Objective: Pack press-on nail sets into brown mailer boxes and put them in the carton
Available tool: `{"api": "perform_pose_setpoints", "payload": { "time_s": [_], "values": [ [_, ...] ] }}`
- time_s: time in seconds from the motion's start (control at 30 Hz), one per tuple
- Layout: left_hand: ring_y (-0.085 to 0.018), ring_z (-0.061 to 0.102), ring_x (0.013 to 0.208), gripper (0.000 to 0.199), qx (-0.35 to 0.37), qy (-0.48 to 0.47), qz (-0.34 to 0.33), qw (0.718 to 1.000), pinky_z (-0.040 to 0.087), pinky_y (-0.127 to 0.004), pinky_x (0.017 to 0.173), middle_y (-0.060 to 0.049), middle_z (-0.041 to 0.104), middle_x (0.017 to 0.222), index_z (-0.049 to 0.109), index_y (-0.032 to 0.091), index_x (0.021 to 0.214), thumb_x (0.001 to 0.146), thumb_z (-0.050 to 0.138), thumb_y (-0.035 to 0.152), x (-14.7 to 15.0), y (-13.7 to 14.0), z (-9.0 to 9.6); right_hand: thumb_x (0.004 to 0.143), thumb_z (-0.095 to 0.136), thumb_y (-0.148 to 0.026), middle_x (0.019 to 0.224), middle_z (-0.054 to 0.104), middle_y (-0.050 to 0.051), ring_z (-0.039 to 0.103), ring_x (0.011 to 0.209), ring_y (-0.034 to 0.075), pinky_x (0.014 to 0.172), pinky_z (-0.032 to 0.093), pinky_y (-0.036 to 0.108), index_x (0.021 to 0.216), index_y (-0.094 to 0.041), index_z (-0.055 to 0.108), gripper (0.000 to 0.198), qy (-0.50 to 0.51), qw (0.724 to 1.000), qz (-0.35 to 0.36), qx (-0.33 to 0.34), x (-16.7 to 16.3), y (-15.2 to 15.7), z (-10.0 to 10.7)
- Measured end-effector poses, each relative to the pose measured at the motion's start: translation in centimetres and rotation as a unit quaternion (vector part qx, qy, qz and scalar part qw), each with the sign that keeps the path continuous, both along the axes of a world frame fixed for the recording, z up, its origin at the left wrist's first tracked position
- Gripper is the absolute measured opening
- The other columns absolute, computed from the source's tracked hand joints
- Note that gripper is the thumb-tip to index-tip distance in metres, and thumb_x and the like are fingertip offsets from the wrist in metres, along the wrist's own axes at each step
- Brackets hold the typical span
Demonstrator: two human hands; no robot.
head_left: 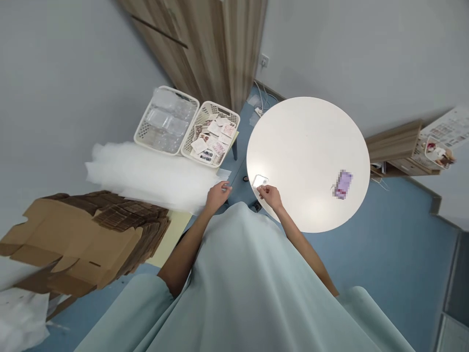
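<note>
My right hand (270, 196) is at the near left edge of the round white table (308, 146). Its fingers are pinched at the lower edge of a small, bright, clear-edged plastic box (260, 181). Whatever the box contains is lost in the glare. My left hand (218, 195) hovers beside the end of the stacked white foam sheets (146, 171), left of the table. Its fingers are bent and somewhat apart, with nothing visible in them.
One white basket (139, 138) contains clear plastic boxes; another basket (237, 119) beside it has several small cards. Flattened brown cartons (80, 239) are stacked at lower left. A pixelated purple object (343, 185) lies on the table's right side. A wooden shelf (395, 142) stands beyond.
</note>
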State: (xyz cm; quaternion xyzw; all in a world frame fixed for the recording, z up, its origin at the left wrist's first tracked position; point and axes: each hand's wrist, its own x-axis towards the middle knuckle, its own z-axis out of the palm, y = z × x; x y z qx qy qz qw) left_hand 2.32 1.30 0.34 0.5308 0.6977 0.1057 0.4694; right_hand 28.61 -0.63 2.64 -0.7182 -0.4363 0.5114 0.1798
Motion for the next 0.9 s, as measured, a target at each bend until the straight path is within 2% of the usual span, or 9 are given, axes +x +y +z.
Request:
{"api": "perform_pose_setpoints", "payload": {
  "time_s": [0.13, 0.23, 0.33, 0.4, 0.5, 0.63, 0.8, 0.9],
  "values": [
    [-0.026, 0.075, 0.108, 0.035, 0.028, 0.033, 0.096, 0.994, 0.056, -0.039, 0.100, -0.008, 0.077, 0.125, 0.070, 0.023, 0.127, 0.097, 0.060, 0.038, -5.6, -1.6, -0.7, 0.092, 0.063, -0.057, 0.073, 0.073, 0.002, 0.069, 0.072, 0.021, 0.074, 0.052, 0.032, 0.073, -0.024, 0.061, 0.038, 0.000, 0.997, 0.079, 0.019, -3.3, 1.8, 0.8],
    [-0.031, 0.069, 0.122, 0.038, 0.063, 0.083, 0.146, 0.984, 0.053, -0.045, 0.109, -0.014, 0.070, 0.137, 0.067, 0.020, 0.130, 0.095, 0.062, 0.036, -9.6, -2.1, -1.9, 0.092, 0.062, -0.057, 0.073, 0.072, 0.002, 0.066, 0.072, 0.020, 0.072, 0.050, 0.032, 0.074, -0.025, 0.062, 0.037, 0.002, 0.990, 0.139, 0.028, -6.4, 3.3, 0.7],
    [-0.036, 0.055, 0.140, 0.045, 0.097, 0.131, 0.155, 0.974, 0.045, -0.051, 0.119, -0.020, 0.064, 0.142, 0.063, 0.016, 0.136, 0.094, 0.064, 0.032, -12.8, -1.9, -3.2, 0.093, 0.061, -0.055, 0.072, 0.071, 0.001, 0.064, 0.072, 0.020, 0.071, 0.048, 0.031, 0.076, -0.025, 0.063, 0.035, -0.003, 0.980, 0.195, 0.041, -9.7, 4.7, 0.4],
    [-0.039, 0.048, 0.145, 0.050, 0.100, 0.160, 0.147, 0.971, 0.041, -0.054, 0.121, -0.023, 0.057, 0.149, 0.060, 0.012, 0.139, 0.093, 0.064, 0.029, -14.0, -1.5, -3.9, 0.093, 0.062, -0.052, 0.073, 0.072, 0.001, 0.064, 0.072, 0.020, 0.070, 0.047, 0.031, 0.078, -0.024, 0.064, 0.031, -0.010, 0.973, 0.226, 0.045, -11.8, 5.4, 0.3],
    [-0.043, 0.047, 0.143, 0.056, 0.082, 0.204, 0.124, 0.968, 0.044, -0.056, 0.117, -0.026, 0.050, 0.153, 0.056, 0.010, 0.143, 0.091, 0.065, 0.027, -14.8, -0.9, -4.6, 0.093, 0.062, -0.047, 0.077, 0.075, 0.001, 0.066, 0.073, 0.020, 0.070, 0.046, 0.031, 0.080, -0.024, 0.066, 0.027, -0.016, 0.968, 0.245, 0.042, -14.3, 6.1, 0.5],
    [-0.043, 0.049, 0.136, 0.056, 0.075, 0.244, 0.083, 0.963, 0.045, -0.054, 0.112, -0.026, 0.054, 0.145, 0.056, 0.009, 0.145, 0.092, 0.065, 0.027, -14.8, -0.6, -4.9, 0.093, 0.063, -0.045, 0.081, 0.077, 0.002, 0.068, 0.076, 0.020, 0.072, 0.047, 0.030, 0.083, -0.023, 0.068, 0.025, -0.012, 0.969, 0.245, 0.037, -16.3, 6.1, 0.7],
    [-0.041, 0.051, 0.129, 0.049, 0.090, 0.251, 0.058, 0.962, 0.045, -0.050, 0.108, -0.023, 0.061, 0.134, 0.059, 0.010, 0.143, 0.096, 0.059, 0.023, -14.7, -1.1, -4.9, 0.094, 0.063, -0.044, 0.086, 0.079, 0.003, 0.071, 0.080, 0.020, 0.074, 0.049, 0.030, 0.086, -0.023, 0.069, 0.023, -0.009, 0.971, 0.238, 0.019, -17.0, 5.3, 0.8],
    [-0.039, 0.054, 0.123, 0.039, 0.107, 0.241, 0.050, 0.963, 0.044, -0.049, 0.106, -0.021, 0.065, 0.125, 0.065, 0.012, 0.135, 0.098, 0.056, 0.023, -14.6, -1.4, -4.8, 0.095, 0.063, -0.043, 0.087, 0.079, 0.002, 0.071, 0.082, 0.020, 0.075, 0.050, 0.031, 0.086, -0.024, 0.069, 0.022, -0.016, 0.970, 0.242, 0.022, -17.0, 4.9, 0.8]
  ]
}}
